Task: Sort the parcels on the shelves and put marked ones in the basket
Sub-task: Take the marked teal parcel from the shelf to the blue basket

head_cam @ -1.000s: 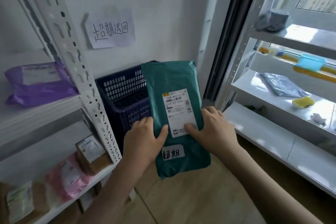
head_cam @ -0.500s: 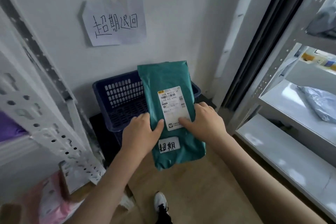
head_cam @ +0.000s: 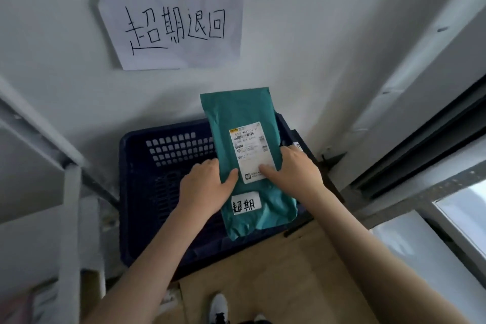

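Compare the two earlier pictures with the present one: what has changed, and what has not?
The person stepped closer, bringing the green parcel over the blue basket; the side shelves slid out of view. Unchanged: the left hand and the right hand hold it by its sides, label facing up.

The parcel (head_cam: 244, 118) hangs over the basket (head_cam: 136, 192), which stands against the wall below a paper sign (head_cam: 173, 23), between shelf frames.

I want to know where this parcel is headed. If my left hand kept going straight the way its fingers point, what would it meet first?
Probably the far perforated wall of the dark blue plastic basket. The left hand, gripping the teal plastic mailer parcel, points up and away toward it; depth is unclear.
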Demonstrator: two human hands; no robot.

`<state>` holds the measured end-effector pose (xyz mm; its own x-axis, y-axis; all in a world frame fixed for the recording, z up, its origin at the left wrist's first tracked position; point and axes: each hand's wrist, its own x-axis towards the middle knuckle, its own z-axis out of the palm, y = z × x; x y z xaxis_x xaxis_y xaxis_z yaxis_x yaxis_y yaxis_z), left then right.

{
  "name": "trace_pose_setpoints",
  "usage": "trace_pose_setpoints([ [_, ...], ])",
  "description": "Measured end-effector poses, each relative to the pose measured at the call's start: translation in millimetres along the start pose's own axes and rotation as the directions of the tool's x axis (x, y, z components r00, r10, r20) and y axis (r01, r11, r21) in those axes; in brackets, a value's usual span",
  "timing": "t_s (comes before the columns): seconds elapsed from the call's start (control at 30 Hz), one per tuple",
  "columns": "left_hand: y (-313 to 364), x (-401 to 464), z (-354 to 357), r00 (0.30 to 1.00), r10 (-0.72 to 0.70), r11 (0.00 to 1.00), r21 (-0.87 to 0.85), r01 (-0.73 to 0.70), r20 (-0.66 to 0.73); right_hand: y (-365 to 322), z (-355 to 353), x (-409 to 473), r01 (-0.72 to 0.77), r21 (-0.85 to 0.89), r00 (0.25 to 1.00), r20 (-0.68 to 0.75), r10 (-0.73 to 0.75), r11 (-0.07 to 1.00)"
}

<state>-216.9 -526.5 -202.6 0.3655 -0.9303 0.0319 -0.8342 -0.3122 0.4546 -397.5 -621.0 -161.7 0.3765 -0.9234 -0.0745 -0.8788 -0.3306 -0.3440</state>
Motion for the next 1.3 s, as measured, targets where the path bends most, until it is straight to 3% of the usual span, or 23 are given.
trace_pose_setpoints([
  [0.43,10.2,49.6,81.4,0.977,-0.174,0.985,0.006,0.175,0.123,75.5,52.7,89.1,0.038,0.055,0.969,0.24,-0.05,0.998],
  [0.7,-8.5,69.4,125.1,0.951,-0.17,0.985,0.052,0.162,0.258,87.3,89.0,117.7,0.027,-0.014,0.926,0.376,-0.02,1.0],
  [0.83,-19.3,70.1,134.7,0.891,-0.215,0.976,0.073,0.203,0.399,93.0,109.7,126.7,-0.044,-0.011,0.82,0.571,0.042,0.999],
  [0.97,-26.0,78.3,151.3,0.8,-0.237,0.969,0.069,0.239,0.551,91.0,125.6,138.4,-0.009,-0.122,0.794,0.602,0.081,0.993],
  [1.3,-36.1,111.9,219.6,0.68,-0.282,0.929,0.37,0.017,0.677,91.8,176.6,171.6,0.025,-0.29,0.744,0.645,0.176,0.957],
])
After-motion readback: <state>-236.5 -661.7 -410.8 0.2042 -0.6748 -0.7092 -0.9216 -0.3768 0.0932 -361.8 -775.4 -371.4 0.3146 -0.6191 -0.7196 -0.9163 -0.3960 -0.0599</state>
